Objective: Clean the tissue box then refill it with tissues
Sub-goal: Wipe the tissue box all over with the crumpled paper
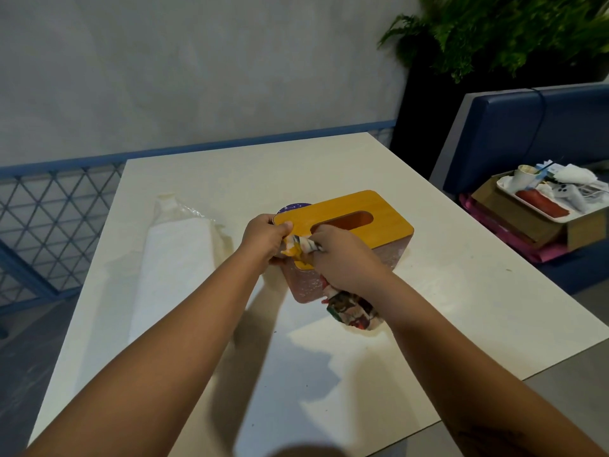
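The tissue box [342,225] sits near the middle of the counter [329,374], turned at an angle. Its lid [379,211] is yellow wood with a long oval slot; the sides below are pinkish and speckled. Through the slot I see only a reddish dark, so I cannot tell what is in the box.

My left hand [263,239] closes its grip on the box's near left corner, thumb on the lid. My right hand [346,258] has its grip clamped on a patterned cloth [354,311], pressing it on the lid's near edge. The rest of the cloth hangs below my wrist and rests on the counter beside the box.

Left of the box, well apart, lies a long pack of tissues [174,268] in clear wrap, its far end crumpled open. A dark round thing [293,206] peeks out behind the box; most of it is hidden.

The counter is pale and square. Behind it stand a grey wall [197,61] and a blue lattice rail [56,206]. To the right is a blue seat [527,133] carrying a cardboard box [514,209] with a white tray [540,206] on top; the tray holds a cup [524,176] and small things too blurred to name. A green plant [510,31] stands in the far right corner.
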